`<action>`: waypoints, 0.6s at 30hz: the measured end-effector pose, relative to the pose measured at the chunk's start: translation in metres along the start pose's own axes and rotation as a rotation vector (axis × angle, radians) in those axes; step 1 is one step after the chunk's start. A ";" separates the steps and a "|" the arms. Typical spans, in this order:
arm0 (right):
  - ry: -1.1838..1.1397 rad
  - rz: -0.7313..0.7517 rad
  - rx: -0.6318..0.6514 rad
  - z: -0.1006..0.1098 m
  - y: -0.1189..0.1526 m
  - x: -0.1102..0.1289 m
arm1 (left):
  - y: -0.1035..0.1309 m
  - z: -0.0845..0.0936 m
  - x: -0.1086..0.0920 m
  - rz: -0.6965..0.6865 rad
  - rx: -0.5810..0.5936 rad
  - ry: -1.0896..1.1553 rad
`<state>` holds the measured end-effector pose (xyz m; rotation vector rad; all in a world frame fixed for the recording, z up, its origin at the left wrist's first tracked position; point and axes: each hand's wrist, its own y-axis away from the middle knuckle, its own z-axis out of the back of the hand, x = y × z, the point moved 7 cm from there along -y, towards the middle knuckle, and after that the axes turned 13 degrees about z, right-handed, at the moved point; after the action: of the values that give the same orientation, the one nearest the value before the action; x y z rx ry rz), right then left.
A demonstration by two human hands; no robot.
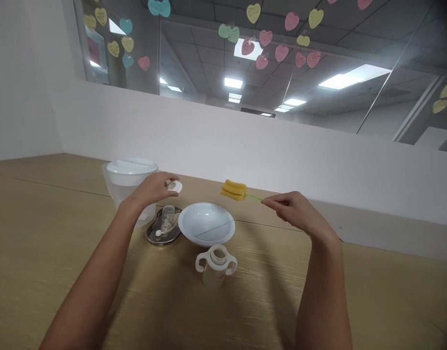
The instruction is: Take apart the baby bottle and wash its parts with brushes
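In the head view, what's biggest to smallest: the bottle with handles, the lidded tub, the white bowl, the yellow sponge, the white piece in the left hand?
Lidded tub, partly hidden
White bowl
Bottle with handles, though being nearer the camera may flatter it
Yellow sponge
White piece in the left hand, smallest

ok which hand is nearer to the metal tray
Left. In the picture, the left hand is just above the metal tray; the right hand is well to its right, past the bowl.

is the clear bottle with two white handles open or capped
Open: the clear bottle with two white handles stands upright, its round mouth showing uncovered.
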<state>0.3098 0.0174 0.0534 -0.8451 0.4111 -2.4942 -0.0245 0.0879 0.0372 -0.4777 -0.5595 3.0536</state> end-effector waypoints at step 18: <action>0.361 -0.103 -0.063 0.003 -0.001 -0.004 | -0.010 -0.093 0.037 0.205 0.516 -0.179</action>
<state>0.3143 0.0206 0.0541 -0.4443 0.5812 -2.7480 -0.0324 0.1317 -0.0531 -0.2560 0.3033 3.2673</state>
